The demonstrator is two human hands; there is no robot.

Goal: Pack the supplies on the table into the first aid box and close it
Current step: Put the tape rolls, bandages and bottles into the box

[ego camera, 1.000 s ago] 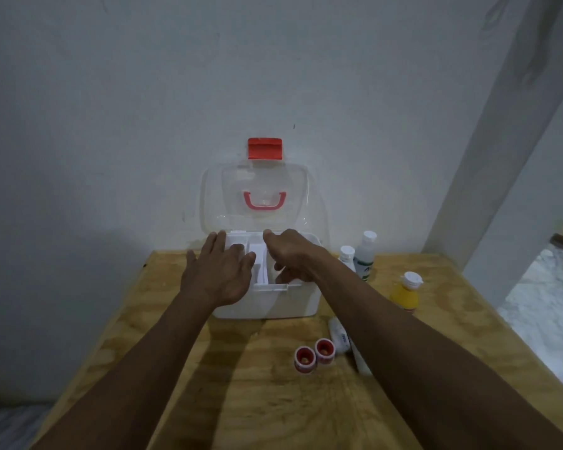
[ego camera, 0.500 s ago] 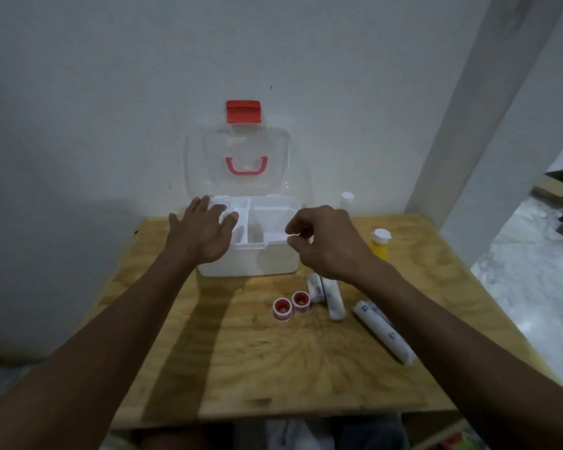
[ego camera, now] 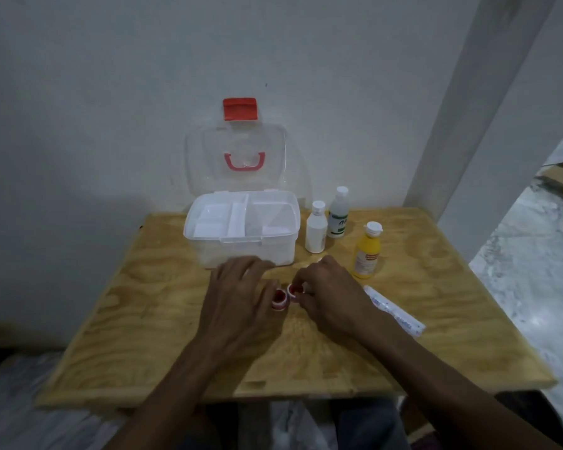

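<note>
**Both hands down at the two small red-and-white rolls**

Hands first: the left hand [ego camera: 241, 297] lies palm-down with fingers loosely spread, touching the left roll [ego camera: 279, 299]; the right hand [ego camera: 330, 297] curls its fingertips around the right roll [ego camera: 295, 290]. Whether either roll is truly gripped cannot be told. Both rolls sit side by side on the wooden table [ego camera: 150, 319], just in front of the first aid box [ego camera: 244, 251]. That box stands open, its clear lid [ego camera: 205, 164] upright against the wall, and its white divided tray [ego camera: 221, 222] looks bare. Right of the box stand a white bottle [ego camera: 316, 230], a green-labelled bottle [ego camera: 338, 219] and a yellow bottle [ego camera: 366, 251]. A wrapped tube [ego camera: 395, 313] lies beside the right wrist.
</note>
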